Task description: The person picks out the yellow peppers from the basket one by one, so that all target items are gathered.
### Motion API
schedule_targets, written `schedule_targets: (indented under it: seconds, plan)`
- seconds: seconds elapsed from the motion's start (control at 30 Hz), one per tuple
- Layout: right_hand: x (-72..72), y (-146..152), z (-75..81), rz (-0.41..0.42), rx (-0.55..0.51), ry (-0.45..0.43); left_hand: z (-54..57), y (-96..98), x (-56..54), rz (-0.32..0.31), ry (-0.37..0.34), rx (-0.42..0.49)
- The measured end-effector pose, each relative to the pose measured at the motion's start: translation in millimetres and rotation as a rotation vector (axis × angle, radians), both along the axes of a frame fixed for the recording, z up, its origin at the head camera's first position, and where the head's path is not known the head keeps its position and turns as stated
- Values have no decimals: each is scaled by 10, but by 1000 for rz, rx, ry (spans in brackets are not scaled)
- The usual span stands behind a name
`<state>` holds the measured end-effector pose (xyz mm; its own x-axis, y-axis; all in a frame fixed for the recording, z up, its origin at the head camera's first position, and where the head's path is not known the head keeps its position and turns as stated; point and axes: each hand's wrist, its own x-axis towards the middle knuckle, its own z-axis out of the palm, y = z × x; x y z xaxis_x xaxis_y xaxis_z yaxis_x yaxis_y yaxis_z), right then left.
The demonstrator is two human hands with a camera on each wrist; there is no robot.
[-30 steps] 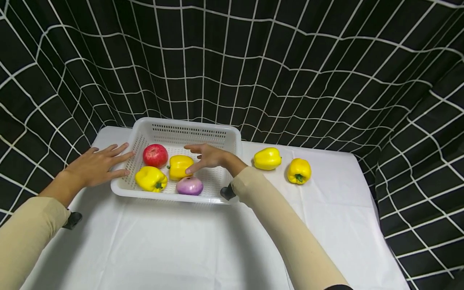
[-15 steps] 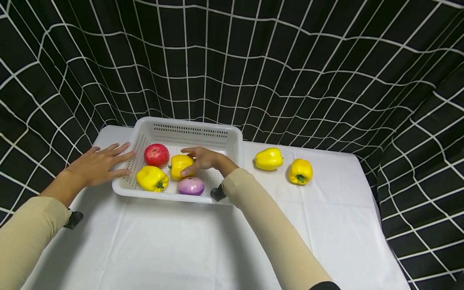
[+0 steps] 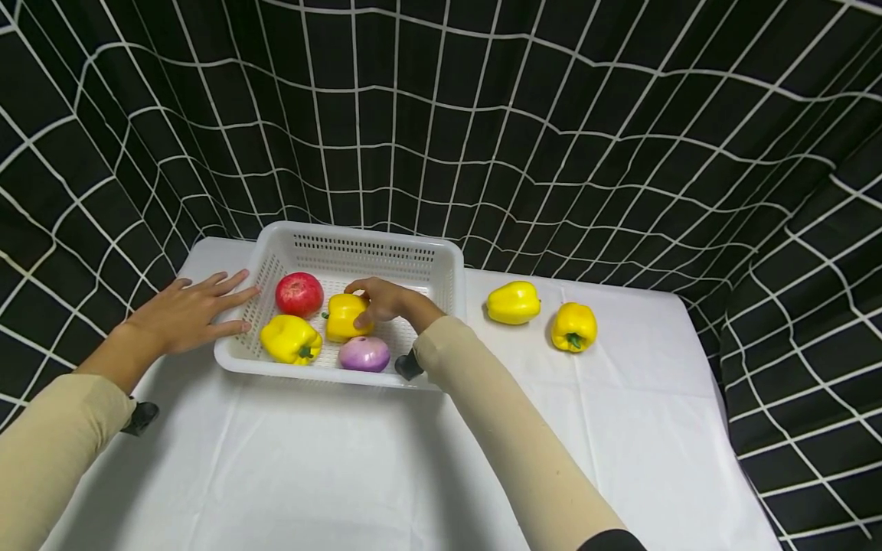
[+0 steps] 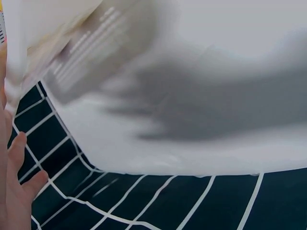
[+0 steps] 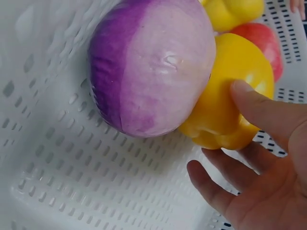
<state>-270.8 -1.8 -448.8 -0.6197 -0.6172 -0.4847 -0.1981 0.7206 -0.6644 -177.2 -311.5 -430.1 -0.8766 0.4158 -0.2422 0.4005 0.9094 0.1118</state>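
Inside the white plastic basket (image 3: 413, 375), my right hand (image 3: 387, 300) grips a yellow bell pepper (image 3: 341, 317). In the right wrist view the thumb (image 5: 259, 103) presses on this pepper's side, and the other fingers curl at its lower end. Close beside it lies a purple and pale round vegetable (image 5: 153, 67), like an onion. A second yellow bell pepper (image 3: 289, 340) and a red round fruit (image 3: 299, 295) lie further left in the basket. My left hand (image 3: 189, 314) is spread flat, its fingertips at the basket's left rim; the left wrist view shows only part of this hand.
Two more yellow bell peppers, one lying (image 3: 513, 302) and one with its stem towards me (image 3: 574, 327), are on the white tablecloth (image 3: 641, 383) right of the basket. A black curtain (image 3: 482, 115) with white grid lines surrounds the table's back and sides.
My right hand has moved slightly left and closed round the yellow bell pepper in the basket. The left hand has stayed at the rim.
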Motion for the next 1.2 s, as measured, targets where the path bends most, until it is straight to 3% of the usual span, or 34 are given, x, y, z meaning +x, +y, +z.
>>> schedule_targets:
  seconds: [0.5,1.2]
  plan:
    - [-26,125,-5,-80,2,32,-9,-6,10,7,-11,15]
    - [-35,318,54,-156,-68,-59,22,31,23,7,-5,12]
